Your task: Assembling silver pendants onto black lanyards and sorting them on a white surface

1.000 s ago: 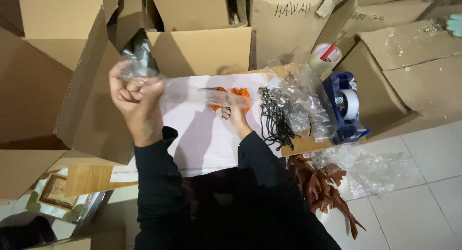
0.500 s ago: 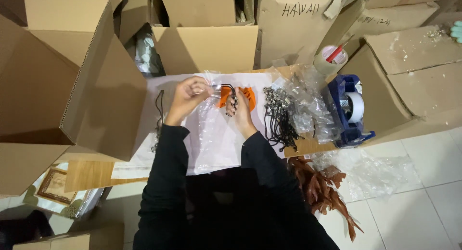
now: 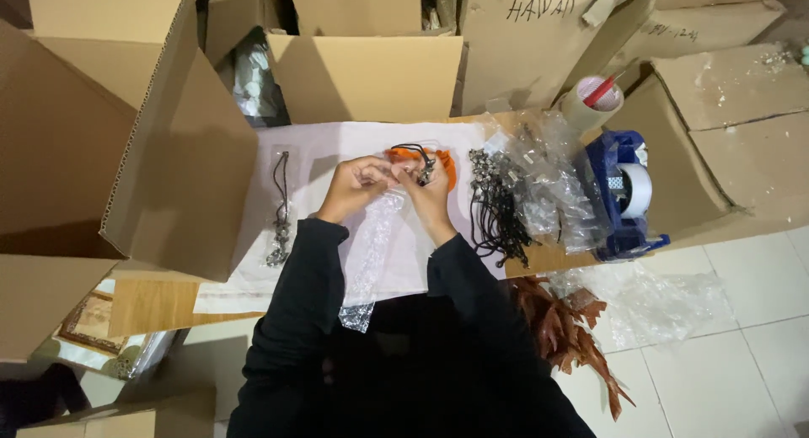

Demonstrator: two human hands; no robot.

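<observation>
A black cord charm [image 3: 419, 162] is pinched between the left hand [image 3: 358, 185] and right hand [image 3: 425, 189] above a clear plastic sleeve [image 3: 375, 244], mid-counter [image 3: 337, 143]; a tape dispenser [image 3: 624, 194] is seen at right.

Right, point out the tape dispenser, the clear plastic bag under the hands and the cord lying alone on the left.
tape dispenser [image 3: 622, 194], head view, blue body beside the roll.
clear plastic bag [image 3: 371, 253], head view, middle of the strip.
black cord [image 3: 279, 206], head view, mid-length.
</observation>
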